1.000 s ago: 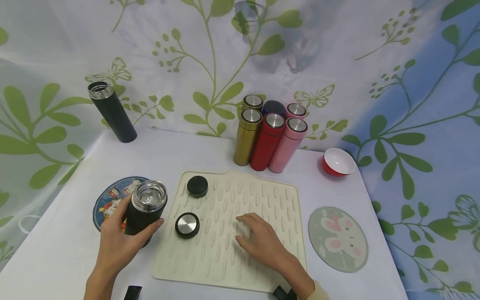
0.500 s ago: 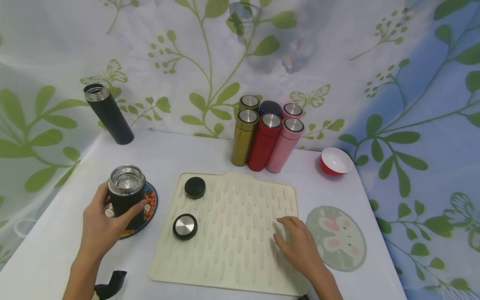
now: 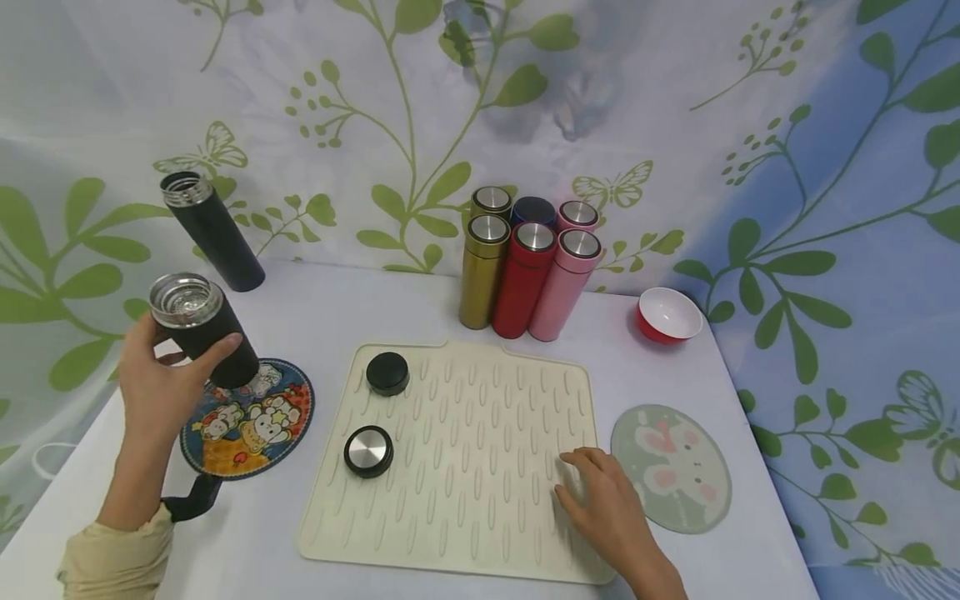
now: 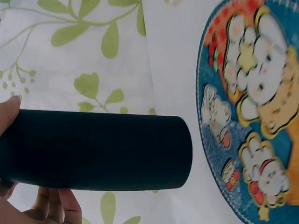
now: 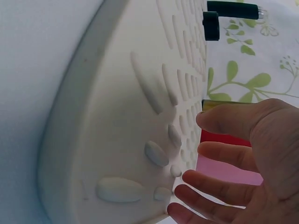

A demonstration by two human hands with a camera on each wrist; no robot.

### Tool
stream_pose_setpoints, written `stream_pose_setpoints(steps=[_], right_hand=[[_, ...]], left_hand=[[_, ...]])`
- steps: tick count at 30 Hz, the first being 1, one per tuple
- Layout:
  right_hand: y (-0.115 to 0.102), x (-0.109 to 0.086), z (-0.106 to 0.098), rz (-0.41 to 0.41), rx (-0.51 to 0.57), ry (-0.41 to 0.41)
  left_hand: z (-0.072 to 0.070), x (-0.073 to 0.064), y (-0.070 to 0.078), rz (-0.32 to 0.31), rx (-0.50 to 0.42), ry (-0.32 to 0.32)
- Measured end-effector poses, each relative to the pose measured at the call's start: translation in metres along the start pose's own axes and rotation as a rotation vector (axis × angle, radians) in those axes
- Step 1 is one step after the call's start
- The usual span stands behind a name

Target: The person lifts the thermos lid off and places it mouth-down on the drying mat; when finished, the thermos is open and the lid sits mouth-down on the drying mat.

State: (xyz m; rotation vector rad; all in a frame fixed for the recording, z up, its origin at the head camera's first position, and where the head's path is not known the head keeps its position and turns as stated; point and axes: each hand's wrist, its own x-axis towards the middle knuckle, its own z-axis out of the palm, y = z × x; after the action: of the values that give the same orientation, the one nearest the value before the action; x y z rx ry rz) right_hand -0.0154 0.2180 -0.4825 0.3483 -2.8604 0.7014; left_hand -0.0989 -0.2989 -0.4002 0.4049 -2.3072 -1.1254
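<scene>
My left hand [image 3: 161, 375] grips a black thermos bottle [image 3: 217, 337] with no lid, its steel mouth and strainer facing up. In the left wrist view the bottle [image 4: 103, 150] lies across the frame, thumb on one side and fingers on the other. Its base overlaps the far edge of a round cartoon placemat [image 3: 255, 450] in the head view. My right hand [image 3: 603, 500] holds nothing; its fingers are loosely bent over the right part of a cream ribbed mat [image 3: 465, 467]. On that mat lie a black lid [image 3: 387, 373] and a steel-topped black lid [image 3: 368, 451].
A second lidless black bottle [image 3: 213, 233] stands at the back left. Gold [image 3: 483, 279], red [image 3: 523, 283] and pink [image 3: 564, 287] bottles, among several, are grouped at the back. Right of the mat are a red-and-white bowl [image 3: 669, 315] and a green rabbit placemat [image 3: 671, 468].
My left hand has carried the black bottle left and away from me, past the middle of the cartoon placemat. My right hand has moved right over the cream mat.
</scene>
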Motion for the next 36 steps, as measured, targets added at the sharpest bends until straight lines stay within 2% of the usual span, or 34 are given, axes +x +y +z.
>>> stream_pose_setpoints(steps=[3,5,9,19,26,29,36], right_hand=[[-0.001,0.001,0.001,0.006,-0.009,-0.02],[-0.001,0.001,0.001,0.011,-0.017,-0.033],[-0.003,0.002,0.0,0.02,-0.036,-0.051],[-0.001,0.004,0.003,0.001,-0.054,-0.072],[0.001,0.003,0.004,-0.026,-0.077,-0.042],[0.002,0.002,0.004,-0.036,-0.089,-0.028],[0.001,0.002,0.006,-0.029,-0.095,-0.022]], left_hand=[[-0.003,0.015,-0.004,-0.13,-0.03,0.005],[-0.005,0.023,-0.005,-0.206,-0.083,0.015],[-0.005,0.039,-0.007,-0.297,-0.163,0.033],[0.001,0.081,-0.025,-0.318,-0.148,0.036],[0.011,0.109,-0.029,-0.301,-0.122,-0.023],[0.014,0.119,-0.03,-0.313,-0.105,-0.036],[0.017,0.132,-0.037,-0.345,-0.151,-0.04]])
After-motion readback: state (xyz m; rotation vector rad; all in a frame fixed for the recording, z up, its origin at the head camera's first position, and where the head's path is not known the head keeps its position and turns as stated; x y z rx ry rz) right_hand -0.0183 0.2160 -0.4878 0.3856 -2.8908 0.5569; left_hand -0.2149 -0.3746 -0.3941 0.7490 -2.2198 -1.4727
